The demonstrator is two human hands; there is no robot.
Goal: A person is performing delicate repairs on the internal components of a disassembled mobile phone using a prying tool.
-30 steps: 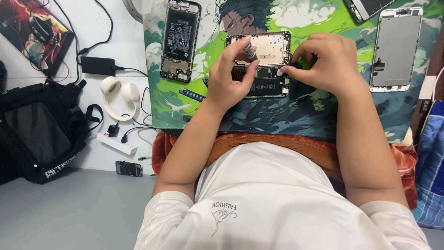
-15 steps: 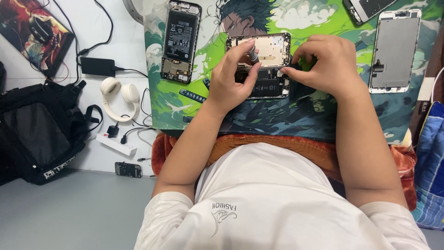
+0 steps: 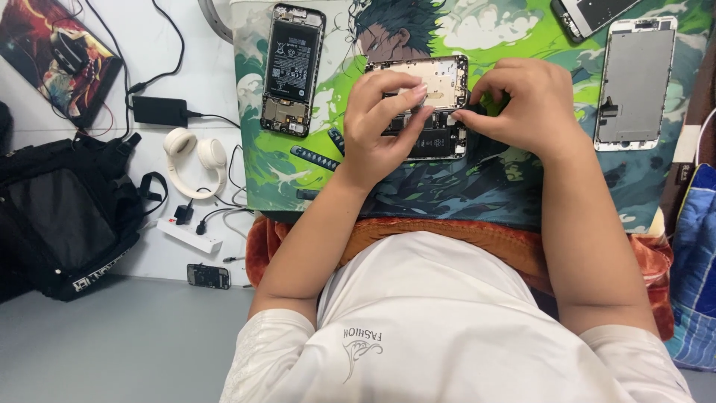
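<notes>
Nearest to you, your white shirt (image 3: 447, 328) fills the lower part of the view, and an orange cloth (image 3: 447, 235) lies at the near edge of the counter. On it lies a green picture mat (image 3: 298, 164), probably so that small parts do not slide or scratch.

In the middle of the mat lies the opened phone (image 3: 436, 93), back side up, without cover. Its long axis runs from near to far, with the dark lower part toward you and the pale metal plate away from you. Your left hand (image 3: 380, 127) rests on its left side; the fingers (image 3: 406, 97) are bent and pressed together on the plate, I think to keep the phone steady. Your right hand (image 3: 529, 104) is at the right edge, its fingers curled, and they seem to pinch something small and dark there; what it is, I cannot tell.

To the left a second opened phone (image 3: 293, 71) shows its battery, also lengthwise. To the right a screen panel (image 3: 634, 82) lies flat, put aside from the work. Off the mat on the left are white headphones (image 3: 195, 160), a black bag (image 3: 67, 213) and a charger (image 3: 159, 110).
</notes>
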